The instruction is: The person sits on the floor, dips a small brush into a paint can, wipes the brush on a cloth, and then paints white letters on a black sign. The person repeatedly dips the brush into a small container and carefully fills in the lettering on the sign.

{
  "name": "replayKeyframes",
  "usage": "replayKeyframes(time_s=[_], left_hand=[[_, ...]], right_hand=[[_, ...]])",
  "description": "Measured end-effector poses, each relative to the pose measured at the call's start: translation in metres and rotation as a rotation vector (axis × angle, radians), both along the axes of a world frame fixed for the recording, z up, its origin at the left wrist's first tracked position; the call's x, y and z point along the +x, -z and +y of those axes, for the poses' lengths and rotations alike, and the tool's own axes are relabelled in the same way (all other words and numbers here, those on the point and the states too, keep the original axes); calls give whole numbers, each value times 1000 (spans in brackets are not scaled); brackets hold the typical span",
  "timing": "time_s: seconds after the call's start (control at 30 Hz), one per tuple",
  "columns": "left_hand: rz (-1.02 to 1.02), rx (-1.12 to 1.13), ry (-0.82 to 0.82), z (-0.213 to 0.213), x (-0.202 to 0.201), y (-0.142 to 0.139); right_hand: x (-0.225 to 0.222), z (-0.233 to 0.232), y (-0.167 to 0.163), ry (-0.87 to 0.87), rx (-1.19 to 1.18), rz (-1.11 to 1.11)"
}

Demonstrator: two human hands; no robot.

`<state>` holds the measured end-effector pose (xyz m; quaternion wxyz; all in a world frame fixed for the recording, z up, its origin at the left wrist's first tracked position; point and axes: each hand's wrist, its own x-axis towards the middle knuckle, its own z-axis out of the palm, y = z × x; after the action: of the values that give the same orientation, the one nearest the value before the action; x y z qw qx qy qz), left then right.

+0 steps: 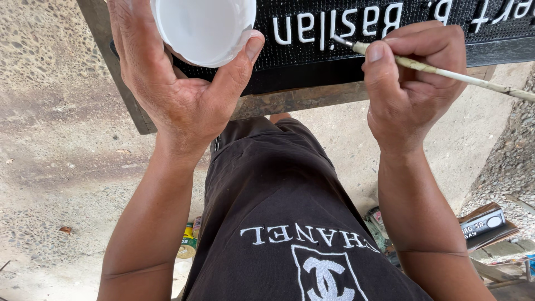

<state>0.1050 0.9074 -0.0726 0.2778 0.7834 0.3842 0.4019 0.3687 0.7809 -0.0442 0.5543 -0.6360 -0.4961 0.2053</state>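
Holding a small white cup [203, 28] at the top of the frame, the left hand [178, 89] wraps its fingers and thumb around the cup's side — the grip is closed on it, and the cup tilts toward the camera so its pale inside shows. At the upper right, the right hand [409, 83] pinches a thin brush [446, 72] between thumb and fingers; the long pale handle runs off to the right edge, and the tip touches a raised letter on the black plaque [312, 61].

The plaque lies across the top of the frame on a wooden support [290, 100]. The raised letters in view look white already, and the brush tip rests at the end of one word — so, as I judge it, much of this row is painted. How much is left I cannot tell, because the plaque continues outside the frame.

Below are the person's dark shorts [278, 212], a concrete floor [67, 139], and a small can [188, 242] at the lower left.
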Motion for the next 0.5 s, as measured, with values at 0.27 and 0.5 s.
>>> replayKeyframes(time_s=[0.27, 0.5], left_hand=[[6, -6, -6, 0, -2, 4], [-135, 83, 73, 12, 14, -3]], right_hand=[[1, 1, 4, -9, 19, -27], [4, 9, -32, -79, 124, 72]])
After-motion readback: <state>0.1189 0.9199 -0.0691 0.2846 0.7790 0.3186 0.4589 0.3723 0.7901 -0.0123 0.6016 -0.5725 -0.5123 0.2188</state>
